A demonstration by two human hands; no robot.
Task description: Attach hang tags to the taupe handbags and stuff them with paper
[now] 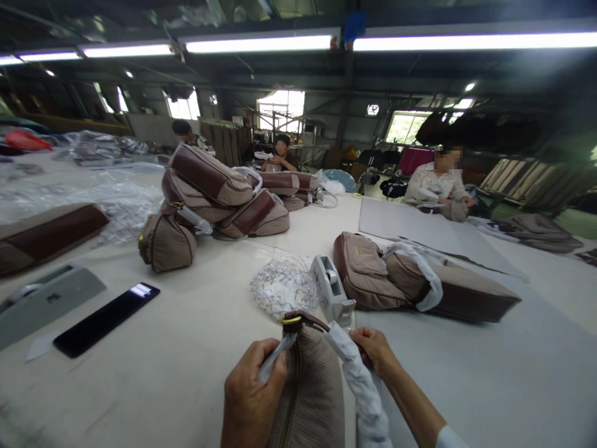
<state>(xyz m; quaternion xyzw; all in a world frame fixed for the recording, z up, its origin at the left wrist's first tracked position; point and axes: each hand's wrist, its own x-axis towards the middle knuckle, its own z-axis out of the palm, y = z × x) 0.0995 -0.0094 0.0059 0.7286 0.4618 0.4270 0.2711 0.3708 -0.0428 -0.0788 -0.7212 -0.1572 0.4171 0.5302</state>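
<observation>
A brown striped bag [321, 386] stands at the bottom centre, with a zipper along its top and a gold ring [291, 320] at its far end. My left hand [255, 389] pinches a strip of clear plastic [275, 361] beside the zipper. White wrapping covers the bag's handle [361, 386]. On the handle's right side, my right hand [373, 350] has its fingers closed near the wrapping; what they hold is too small to make out. Just beyond the bag sits a grey tape dispenser [332, 289].
A black phone [107, 318] and another dispenser [51, 302] lie left. Bags are piled [209, 193] at centre-left; more bags [420, 280] lie right. Crumpled netting [282, 286] is near the middle. Several people sit across the table, one [438, 180] at right.
</observation>
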